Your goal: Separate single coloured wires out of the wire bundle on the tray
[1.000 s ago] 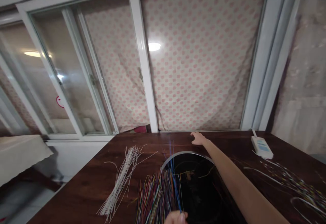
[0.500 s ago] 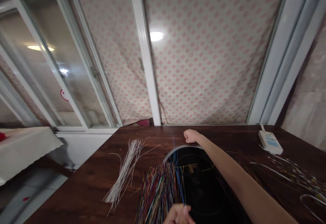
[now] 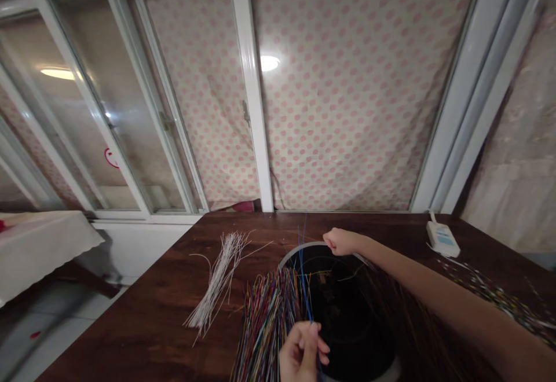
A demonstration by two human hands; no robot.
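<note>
My left hand (image 3: 304,352), at the bottom centre, is closed with thumb and fingers pinching several thin blue wires (image 3: 305,289). The wires rise from the pinch and fan out at their tips. Farther off, my right hand (image 3: 341,242) makes a fist above the far rim of a round black plate-like surface (image 3: 347,318). A fine orange strand (image 3: 313,238) runs leftward from that fist toward the blue wires. Beside my left hand lies a thick bundle of multicoloured wires (image 3: 267,318), its lower end cut off by the frame.
A bundle of white wires (image 3: 219,282) lies on the dark wooden table (image 3: 169,289) to the left. At the right are a white box (image 3: 442,238) with a blue label and a spread of mixed loose wires (image 3: 482,286). A window (image 3: 360,92) stands behind the table.
My left hand has come up higher in view with the blue wires still pinched. My right fist sits slightly farther right and lower. The camera view has shifted a little.
</note>
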